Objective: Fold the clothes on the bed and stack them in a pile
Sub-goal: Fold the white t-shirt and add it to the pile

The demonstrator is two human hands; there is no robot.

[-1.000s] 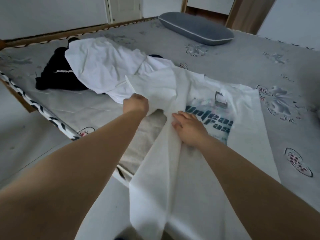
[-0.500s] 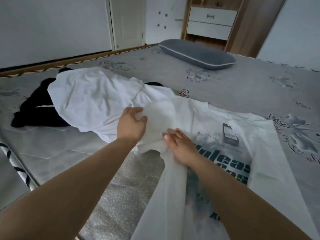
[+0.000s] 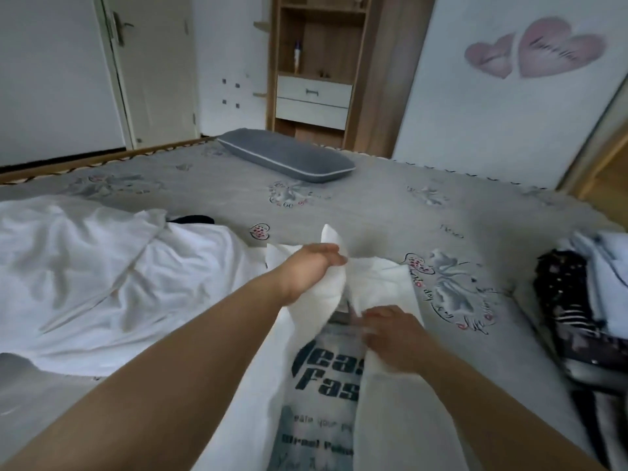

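Note:
A white T-shirt (image 3: 323, 396) with dark printed lettering lies in front of me on the grey bed (image 3: 373, 212). My left hand (image 3: 307, 270) grips a lifted fold of its left side, near the top. My right hand (image 3: 390, 338) pinches the inner edge of the shirt's right flap, which is folded over the print. A crumpled white garment (image 3: 102, 277) lies to the left with a bit of black cloth (image 3: 190, 219) showing behind it. At the right edge of the bed sits a pile of clothes (image 3: 584, 307), dark patterned and white.
A grey pillow (image 3: 285, 159) lies at the far side of the bed. Behind it stand a wooden shelf unit with white drawers (image 3: 312, 96) and a white door (image 3: 153, 69). A wall with pink hearts (image 3: 533, 49) rises on the right.
My view has swung up and to the right, bringing the pile at the right into sight. Both hands have carried the shirt's folds inward, and the right flap now covers part of the print.

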